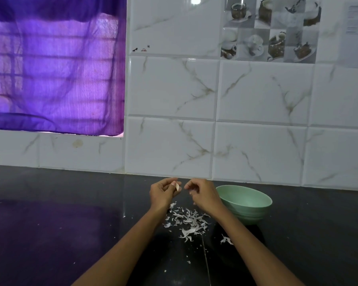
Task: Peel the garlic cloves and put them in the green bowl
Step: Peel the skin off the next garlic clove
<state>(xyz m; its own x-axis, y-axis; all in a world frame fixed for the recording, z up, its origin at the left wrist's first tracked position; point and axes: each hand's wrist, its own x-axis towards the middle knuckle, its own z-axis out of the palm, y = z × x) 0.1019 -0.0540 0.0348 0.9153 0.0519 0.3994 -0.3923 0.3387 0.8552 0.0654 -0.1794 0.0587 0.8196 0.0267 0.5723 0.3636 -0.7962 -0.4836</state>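
The left hand (162, 194) pinches a garlic clove (177, 187) while the right hand (201, 195), fingers curled, looks to be picking skin off; next, probably drop it in the green bowl (254, 205).

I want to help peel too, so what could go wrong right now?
The garlic clove is pinched only at the left hand's fingertips, over the dark counter, not over the green bowl. It could slip and land among the garlic skins. The right hand is close to the bowl, so a quick move might bump it.
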